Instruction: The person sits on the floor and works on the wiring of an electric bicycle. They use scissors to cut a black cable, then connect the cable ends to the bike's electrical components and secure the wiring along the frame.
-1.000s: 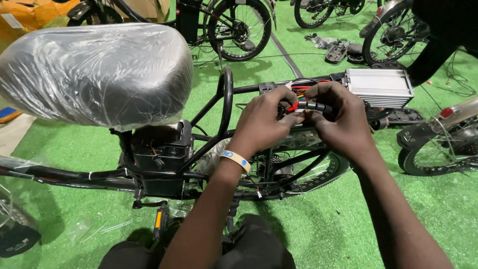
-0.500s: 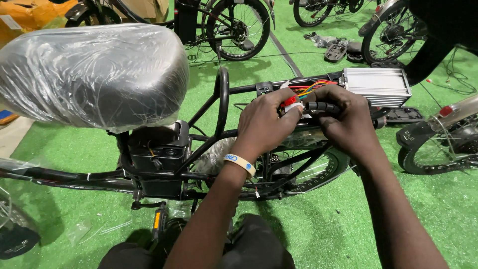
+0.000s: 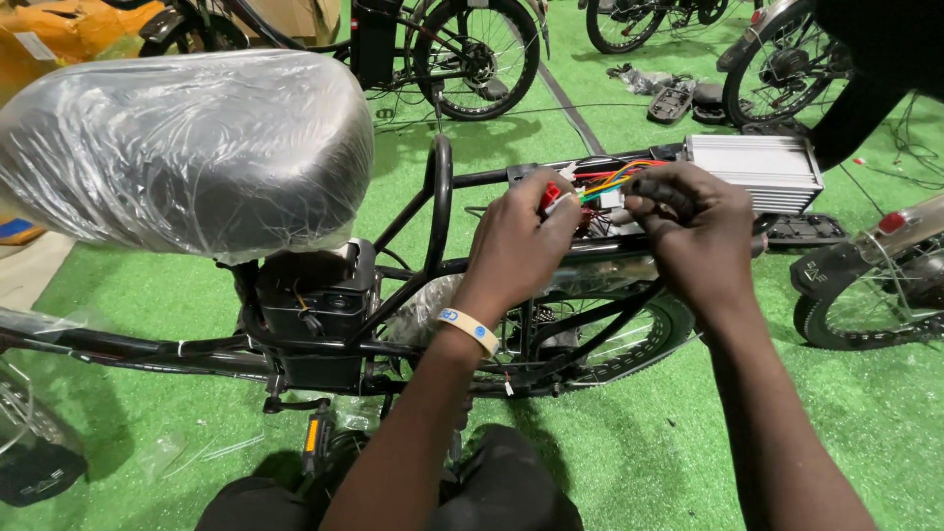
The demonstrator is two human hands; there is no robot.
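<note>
Red, orange and yellow wires [image 3: 615,180], silver ribbed controller box [image 3: 757,169], black bicycle frame [image 3: 433,211], green turf [image 3: 629,447].

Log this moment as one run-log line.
left hand: pinching wire connector | right hand: gripping coloured wires | beside: silver finned box | rear rack

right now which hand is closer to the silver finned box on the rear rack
Right. The right hand is just beside the silver finned box, nearly touching its near end; the left hand is farther along the rack, beyond the coloured wires.
</note>
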